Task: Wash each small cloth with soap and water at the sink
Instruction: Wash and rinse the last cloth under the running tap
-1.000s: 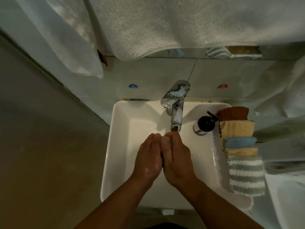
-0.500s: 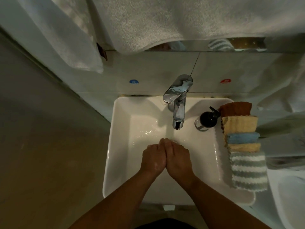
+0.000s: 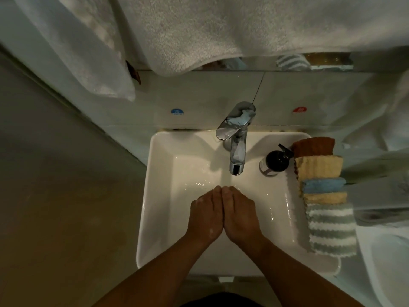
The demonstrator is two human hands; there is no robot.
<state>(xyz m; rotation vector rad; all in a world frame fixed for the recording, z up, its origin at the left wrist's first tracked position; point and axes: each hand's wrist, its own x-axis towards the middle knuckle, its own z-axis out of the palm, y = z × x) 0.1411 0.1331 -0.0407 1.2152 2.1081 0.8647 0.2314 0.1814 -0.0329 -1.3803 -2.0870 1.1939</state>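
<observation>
My left hand [image 3: 207,214] and my right hand [image 3: 240,214] are pressed palm to palm over the white sink [image 3: 146,207], fingers straight and pointing at the chrome faucet [image 3: 236,138]. Suds fleck the left hand. Nothing shows between the palms. The fingertips lie just below the spout, where wet drops glint on the basin. A row of folded small cloths lies along the sink's right rim: brown [image 3: 314,146], yellow [image 3: 318,168], blue [image 3: 323,185], a second yellow [image 3: 325,198] and grey-white striped [image 3: 332,229]. A black soap dispenser [image 3: 276,160] stands beside the faucet.
A large white towel [image 3: 221,29] hangs above the sink, and another [image 3: 77,52] hangs at the left. A white fixture [image 3: 387,262] sits at the lower right. The wall behind carries a blue sticker [image 3: 177,111] and a red sticker [image 3: 299,110].
Both hands have drawn back from the spout toward me and lowered into the basin. The pale bit seen at the fingertips a second ago is out of sight.
</observation>
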